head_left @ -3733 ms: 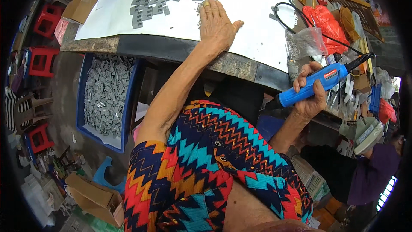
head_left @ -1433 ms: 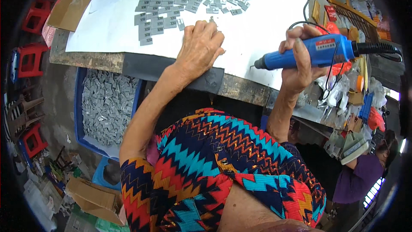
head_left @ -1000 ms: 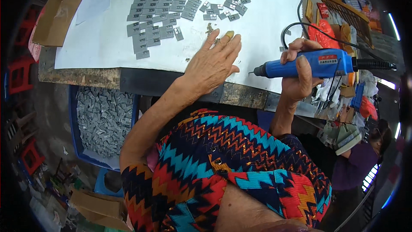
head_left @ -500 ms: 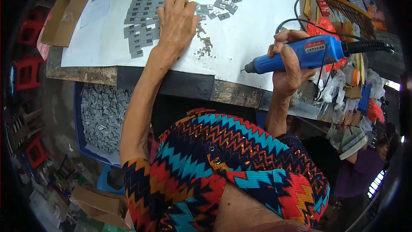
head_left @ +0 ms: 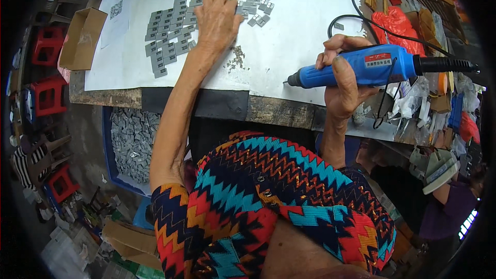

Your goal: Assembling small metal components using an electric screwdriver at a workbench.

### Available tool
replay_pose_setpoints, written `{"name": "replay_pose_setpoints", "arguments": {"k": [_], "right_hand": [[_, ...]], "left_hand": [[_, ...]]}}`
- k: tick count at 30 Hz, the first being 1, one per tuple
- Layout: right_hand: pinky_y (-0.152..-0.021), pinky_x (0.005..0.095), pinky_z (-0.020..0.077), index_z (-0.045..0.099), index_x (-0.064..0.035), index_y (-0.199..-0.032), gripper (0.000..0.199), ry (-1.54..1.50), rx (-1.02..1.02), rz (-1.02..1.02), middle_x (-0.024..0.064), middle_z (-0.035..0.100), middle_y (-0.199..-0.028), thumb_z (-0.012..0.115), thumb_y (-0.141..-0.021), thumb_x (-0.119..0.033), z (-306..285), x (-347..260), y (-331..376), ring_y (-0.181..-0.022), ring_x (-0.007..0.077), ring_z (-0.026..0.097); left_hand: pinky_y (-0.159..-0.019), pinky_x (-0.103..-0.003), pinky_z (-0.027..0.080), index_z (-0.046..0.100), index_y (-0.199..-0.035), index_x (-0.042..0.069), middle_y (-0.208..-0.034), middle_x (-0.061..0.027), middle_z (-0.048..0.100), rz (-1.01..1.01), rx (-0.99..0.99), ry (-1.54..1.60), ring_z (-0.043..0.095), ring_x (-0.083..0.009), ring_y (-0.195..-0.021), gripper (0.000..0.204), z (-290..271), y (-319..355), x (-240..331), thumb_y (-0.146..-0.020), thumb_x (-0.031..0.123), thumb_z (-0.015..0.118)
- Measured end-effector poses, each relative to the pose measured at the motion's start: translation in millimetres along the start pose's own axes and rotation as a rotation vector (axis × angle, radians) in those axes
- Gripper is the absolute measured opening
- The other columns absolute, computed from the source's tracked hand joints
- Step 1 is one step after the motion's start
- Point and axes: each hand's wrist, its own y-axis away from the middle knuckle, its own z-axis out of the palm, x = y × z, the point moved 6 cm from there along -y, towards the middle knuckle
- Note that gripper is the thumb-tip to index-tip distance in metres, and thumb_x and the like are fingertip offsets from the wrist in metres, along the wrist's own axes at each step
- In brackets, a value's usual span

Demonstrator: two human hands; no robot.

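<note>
My left hand (head_left: 217,26) rests on small flat grey plastic pieces (head_left: 164,33) laid out in rows on the white sheet. Its fingers are bent and close together; the fingertips, and whatever they may hold, are hidden. Just right of it lies a loose cluster of the same pieces (head_left: 256,6), and nearer me a small scatter of tiny brownish screws (head_left: 236,58). In my right hand (head_left: 345,75) is a blue electric screwdriver (head_left: 361,64), held with the fingers wrapped around its body. It lies nearly level, with its tip pointing left above the sheet.
The screwdriver's black cord (head_left: 447,65) loops over the right side. An open cardboard box (head_left: 82,39) stands at the table's left edge. Below is a blue bin (head_left: 108,147) full of grey pieces. Red bags (head_left: 395,28) and clutter crowd the right; a person (head_left: 449,209) sits there.
The view has shifted slightly. My left hand stays on the grey pieces and now sits nearer the screws. The screwdriver stays in my right hand, nearly still.
</note>
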Motion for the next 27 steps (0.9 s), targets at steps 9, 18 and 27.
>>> {"name": "replay_pose_setpoints", "arguments": {"k": [9,18,27], "right_hand": [[-0.058,0.0293,0.0511,0.051,0.0047,-0.099,0.030,-0.090,0.026,0.010,0.0134,0.059,-0.083,0.059,-0.070,0.005,7.6,-0.1,2.8,-0.063,0.0143,0.059],[-0.065,0.0307,0.0450,0.045,0.0021,-0.106,0.039,-0.209,-0.372,0.043,0.0216,0.051,-0.091,0.055,-0.068,-0.004,18.1,8.5,1.5,-0.074,0.0179,0.051],[-0.064,0.0313,0.0455,0.045,0.0013,-0.105,0.035,-0.082,-0.419,0.012,0.0193,0.053,-0.089,0.058,-0.072,-0.001,28.3,14.6,4.4,-0.068,0.0158,0.052]], "left_hand": [[-0.082,-0.036,0.039,0.064,-0.099,0.005,-0.090,-0.0091,0.062,0.035,0.109,0.339,0.053,-0.0226,-0.090,0.024,-9.4,3.2,3.9,-0.077,0.015,0.061],[-0.077,-0.033,0.042,0.063,-0.092,0.001,-0.086,-0.0107,0.062,-0.096,0.170,0.278,0.053,-0.0241,-0.083,0.017,-43.4,54.0,-11.9,-0.076,0.004,0.057],[-0.078,-0.037,0.039,0.060,-0.097,0.001,-0.088,-0.0119,0.057,-0.132,0.195,0.271,0.051,-0.0276,-0.084,0.023,-33.2,68.5,-4.3,-0.074,0.000,0.057]]}}
